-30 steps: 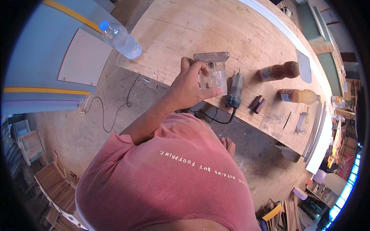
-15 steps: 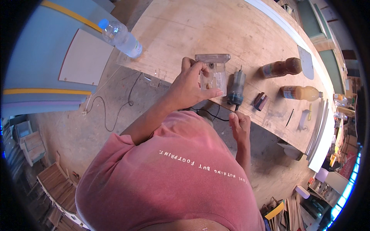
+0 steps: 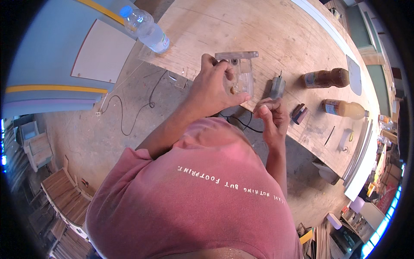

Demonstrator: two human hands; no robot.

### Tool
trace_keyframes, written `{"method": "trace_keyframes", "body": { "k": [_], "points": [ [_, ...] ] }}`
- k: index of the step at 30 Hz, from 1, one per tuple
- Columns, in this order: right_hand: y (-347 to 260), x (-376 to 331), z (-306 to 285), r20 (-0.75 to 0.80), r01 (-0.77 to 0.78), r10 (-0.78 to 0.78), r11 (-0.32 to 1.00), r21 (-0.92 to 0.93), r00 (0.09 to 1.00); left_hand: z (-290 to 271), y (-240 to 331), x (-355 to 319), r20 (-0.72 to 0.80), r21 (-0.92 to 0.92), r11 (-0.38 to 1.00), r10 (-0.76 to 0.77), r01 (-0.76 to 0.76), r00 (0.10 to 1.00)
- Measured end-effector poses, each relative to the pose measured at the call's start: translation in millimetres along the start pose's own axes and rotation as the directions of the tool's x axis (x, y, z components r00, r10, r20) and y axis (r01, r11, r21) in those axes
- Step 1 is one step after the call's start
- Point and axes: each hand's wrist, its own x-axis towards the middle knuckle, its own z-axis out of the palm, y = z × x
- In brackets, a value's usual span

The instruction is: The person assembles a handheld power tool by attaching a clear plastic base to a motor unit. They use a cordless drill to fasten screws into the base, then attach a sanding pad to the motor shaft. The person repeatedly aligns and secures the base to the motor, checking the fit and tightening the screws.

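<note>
My left hand (image 3: 211, 88) grips a clear plastic router base (image 3: 246, 80) by its side, fingers curled behind and thumb along the lower edge. It is held over the near edge of the wooden table (image 3: 207, 26). Close by on its right, my right hand (image 3: 274, 116) has its fingers curled in and the thumb pressed to them. Whatever may be between those fingertips is too small to make out. Just beyond that hand lies a grey trim router motor (image 3: 278, 86), its lower part hidden behind the fingers. A black cable (image 3: 241, 124) hangs below the table edge.
A small dark reddish block-like item (image 3: 299, 113), a thin black rod (image 3: 329, 135) and two drink bottles, brown (image 3: 330, 78) and yellowish (image 3: 347, 109), lie to the right. A water bottle (image 3: 148, 33) stands at the far left corner. Loose cord (image 3: 133, 118) lies on the floor.
My right hand has risen toward the router base and now covers the lower end of the motor. The left hand keeps its grip. The view has shifted slightly.
</note>
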Motion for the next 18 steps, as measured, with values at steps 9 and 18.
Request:
{"method": "trace_keyframes", "body": {
  "k": [9,18],
  "points": [
    [-12,-2,9,-0.047,-0.04,0.037,0.996,-0.074,0.998,-9,3,1,-0.058,0.054,0.998,0.039,-0.036,0.998],
    [-19,2,19,-0.106,-0.072,0.074,0.997,0.023,0.992,-10,4,1,-0.072,0.092,0.994,0.064,-0.057,0.995]
  ]
}}
